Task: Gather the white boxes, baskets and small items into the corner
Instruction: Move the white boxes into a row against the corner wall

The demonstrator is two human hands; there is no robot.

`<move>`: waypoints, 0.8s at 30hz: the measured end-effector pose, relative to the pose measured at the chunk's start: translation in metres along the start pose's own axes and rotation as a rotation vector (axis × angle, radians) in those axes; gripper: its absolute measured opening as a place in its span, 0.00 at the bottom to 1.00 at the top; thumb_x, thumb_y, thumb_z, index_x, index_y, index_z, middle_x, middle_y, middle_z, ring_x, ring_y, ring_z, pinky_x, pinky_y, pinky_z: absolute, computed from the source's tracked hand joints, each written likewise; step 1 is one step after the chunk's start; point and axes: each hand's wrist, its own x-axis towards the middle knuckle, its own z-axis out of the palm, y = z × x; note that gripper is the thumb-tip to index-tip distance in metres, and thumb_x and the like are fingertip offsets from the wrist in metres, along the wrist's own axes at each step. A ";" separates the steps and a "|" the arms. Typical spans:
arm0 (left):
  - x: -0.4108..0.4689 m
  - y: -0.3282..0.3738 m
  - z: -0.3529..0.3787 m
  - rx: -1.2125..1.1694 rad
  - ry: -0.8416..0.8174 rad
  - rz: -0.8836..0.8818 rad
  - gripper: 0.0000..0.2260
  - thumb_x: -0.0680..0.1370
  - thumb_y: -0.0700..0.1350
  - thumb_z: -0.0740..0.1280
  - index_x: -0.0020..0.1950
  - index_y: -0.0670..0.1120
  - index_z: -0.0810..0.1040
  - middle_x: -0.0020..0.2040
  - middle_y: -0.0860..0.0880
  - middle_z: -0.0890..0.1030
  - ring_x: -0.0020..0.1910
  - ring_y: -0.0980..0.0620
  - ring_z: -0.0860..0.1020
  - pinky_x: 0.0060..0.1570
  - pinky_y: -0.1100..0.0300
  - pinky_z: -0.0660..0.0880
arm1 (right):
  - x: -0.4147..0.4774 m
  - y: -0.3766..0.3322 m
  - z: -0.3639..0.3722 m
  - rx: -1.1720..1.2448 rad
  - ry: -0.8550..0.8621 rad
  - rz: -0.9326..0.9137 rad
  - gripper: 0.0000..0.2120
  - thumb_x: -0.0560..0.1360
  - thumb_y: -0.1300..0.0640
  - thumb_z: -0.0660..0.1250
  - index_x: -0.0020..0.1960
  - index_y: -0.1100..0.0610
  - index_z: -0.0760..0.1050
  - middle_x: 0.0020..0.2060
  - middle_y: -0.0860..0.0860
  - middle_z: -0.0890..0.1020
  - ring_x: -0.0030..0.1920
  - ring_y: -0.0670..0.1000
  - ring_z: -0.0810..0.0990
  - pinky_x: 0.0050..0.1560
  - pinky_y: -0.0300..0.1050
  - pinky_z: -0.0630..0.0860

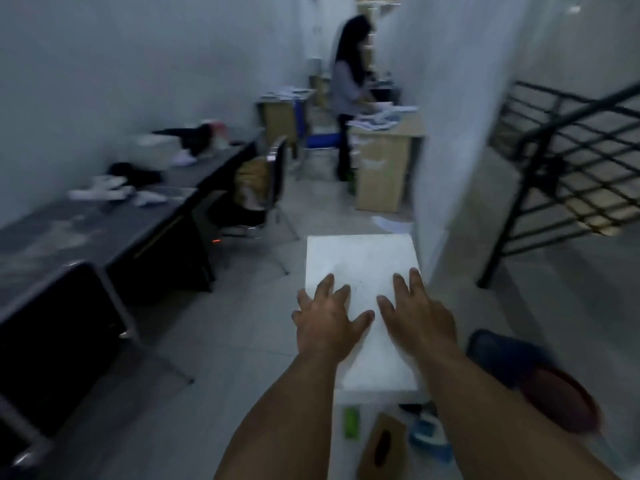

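A large white box [360, 258] stands on the tiled floor in front of me, its flat top facing up. My left hand [325, 317] lies flat on the near left part of the top, fingers spread and straight. Beside it, my right hand [415, 313] rests flat on the near right part of the same top, fingers spread too. Small items lie on the floor at the box's near end: a green object [351, 422], a brown paper bag [382, 445] and something blue [427, 436].
A dark desk [104, 230] with scattered clutter runs along the left wall, a chair [266, 188] beside it. A person [349, 91] stands at cardboard boxes [381, 171] farther down. A white wall corner and black stair railing [568, 150] are on the right. A dark blue and red object [540, 379] lies near right.
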 end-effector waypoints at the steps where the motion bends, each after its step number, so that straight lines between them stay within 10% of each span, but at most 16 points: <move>1: -0.007 -0.038 -0.019 0.015 0.030 -0.068 0.33 0.71 0.72 0.59 0.72 0.59 0.67 0.78 0.55 0.58 0.71 0.39 0.60 0.63 0.40 0.66 | -0.001 -0.042 0.009 0.009 -0.019 -0.068 0.31 0.79 0.35 0.45 0.78 0.46 0.50 0.80 0.49 0.47 0.64 0.63 0.74 0.60 0.54 0.71; 13: -0.208 -0.406 -0.229 0.229 0.349 -0.822 0.35 0.71 0.74 0.56 0.74 0.60 0.63 0.78 0.56 0.56 0.73 0.38 0.57 0.65 0.37 0.64 | -0.156 -0.499 0.078 0.082 -0.138 -0.903 0.30 0.79 0.35 0.47 0.76 0.48 0.55 0.79 0.50 0.52 0.61 0.61 0.76 0.49 0.52 0.73; 24: -0.348 -0.502 -0.267 0.255 0.554 -1.320 0.33 0.71 0.73 0.58 0.72 0.60 0.66 0.77 0.57 0.58 0.73 0.39 0.59 0.66 0.36 0.65 | -0.282 -0.662 0.125 0.094 -0.345 -1.428 0.29 0.80 0.37 0.46 0.76 0.50 0.54 0.79 0.51 0.51 0.66 0.62 0.73 0.56 0.54 0.72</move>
